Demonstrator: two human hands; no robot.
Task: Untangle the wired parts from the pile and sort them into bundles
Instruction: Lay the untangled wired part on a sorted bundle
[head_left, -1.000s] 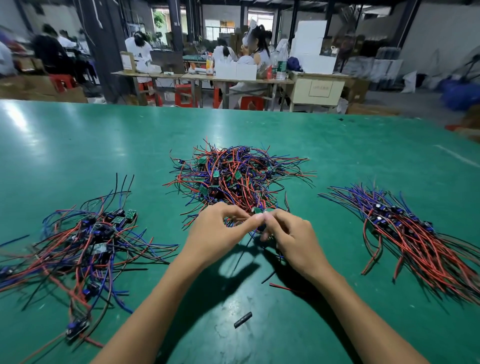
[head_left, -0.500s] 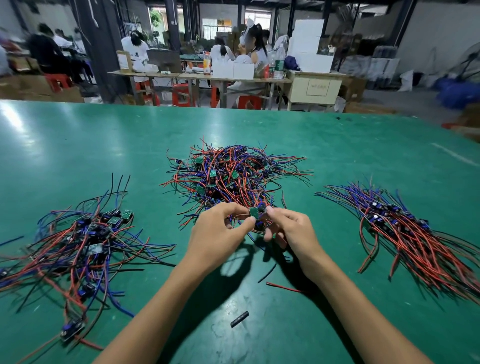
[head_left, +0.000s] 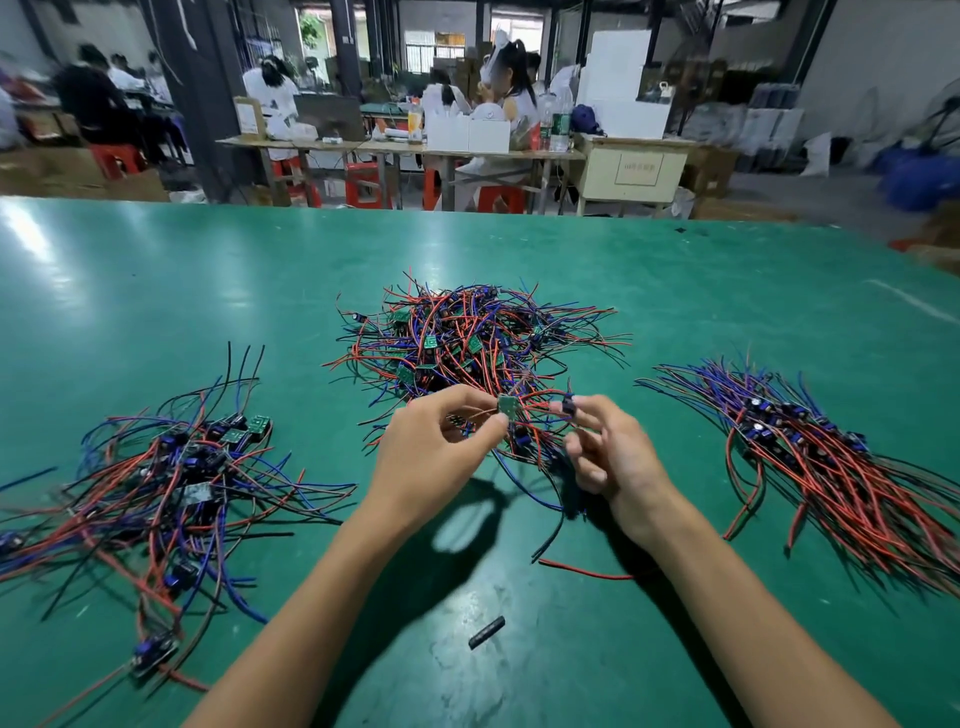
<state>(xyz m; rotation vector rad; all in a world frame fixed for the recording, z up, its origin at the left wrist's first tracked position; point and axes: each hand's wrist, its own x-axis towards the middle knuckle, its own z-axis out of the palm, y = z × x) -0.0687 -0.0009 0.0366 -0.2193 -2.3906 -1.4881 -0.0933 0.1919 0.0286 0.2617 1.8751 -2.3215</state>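
Three heaps of wired parts lie on the green table (head_left: 156, 291). At the middle sits the tangled pile (head_left: 467, 338) of red, blue and black leads with small green circuit boards showing among them. Toward the left edge spreads a loose bundle (head_left: 171, 483), its wires splayed in all directions around dark components. Toward the right edge lies a tidier bundle (head_left: 831, 467), wires running mostly parallel with the components grouped at its far end.

Both hands work at the near side of the middle pile. The left hand (head_left: 431, 462) pinches a small green circuit board (head_left: 507, 407) between thumb and forefinger, lifted just above the pile's near fringe. The right hand (head_left: 613, 457), just beside it but apart, pinches a dark component (head_left: 569, 405) at its fingertips, other fingers curled; wires trail from both down to the table.

Near the front edge, between the forearms, lie a stray red wire (head_left: 587, 570) and a short black piece (head_left: 487, 632); what that piece is cannot be told.
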